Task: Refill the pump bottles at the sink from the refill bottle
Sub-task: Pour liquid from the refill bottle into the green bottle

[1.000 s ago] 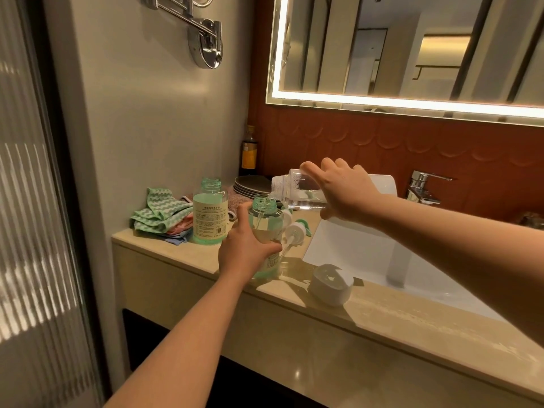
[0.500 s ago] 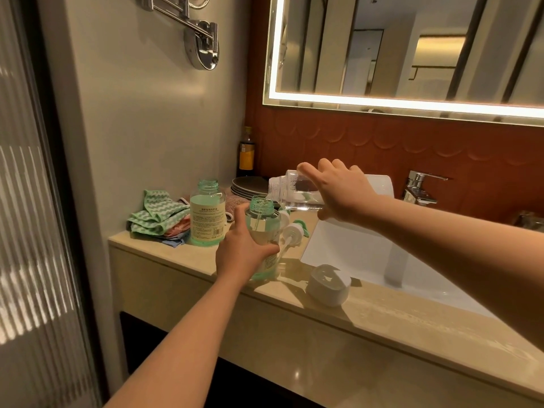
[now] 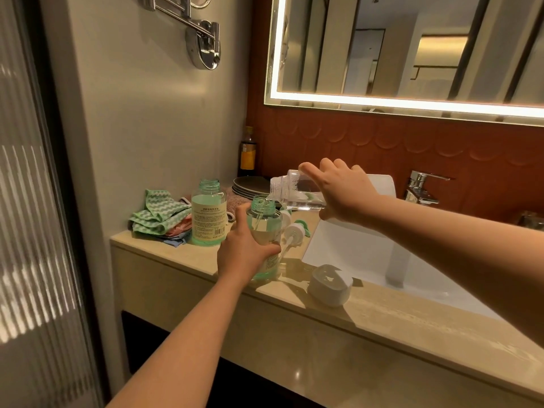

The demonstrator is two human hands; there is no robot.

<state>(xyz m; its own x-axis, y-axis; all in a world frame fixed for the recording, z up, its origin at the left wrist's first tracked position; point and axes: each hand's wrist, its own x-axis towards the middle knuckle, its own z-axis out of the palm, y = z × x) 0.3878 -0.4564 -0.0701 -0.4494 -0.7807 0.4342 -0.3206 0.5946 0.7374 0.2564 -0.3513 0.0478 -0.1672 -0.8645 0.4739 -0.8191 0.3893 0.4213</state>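
My left hand (image 3: 245, 251) grips a green pump bottle (image 3: 265, 222) standing open-necked on the counter. My right hand (image 3: 343, 192) holds a clear refill bottle (image 3: 290, 187) tipped on its side, its mouth over the green bottle's neck, and a thin stream runs in. A second open green bottle (image 3: 209, 213) with a label stands to the left. Two white pump heads (image 3: 293, 229) lie just behind the held bottle.
A white sink basin (image 3: 368, 254) lies to the right with a chrome tap (image 3: 421, 187) behind it. A white cap-like dish (image 3: 329, 284) sits on the counter edge (image 3: 294, 313). Folded cloths (image 3: 159, 213), stacked plates (image 3: 250, 185) and a dark bottle (image 3: 248, 153) stand at the back left.
The refill bottle has tipped slightly further over the green bottle's neck. Both hands hold nearly the same places.
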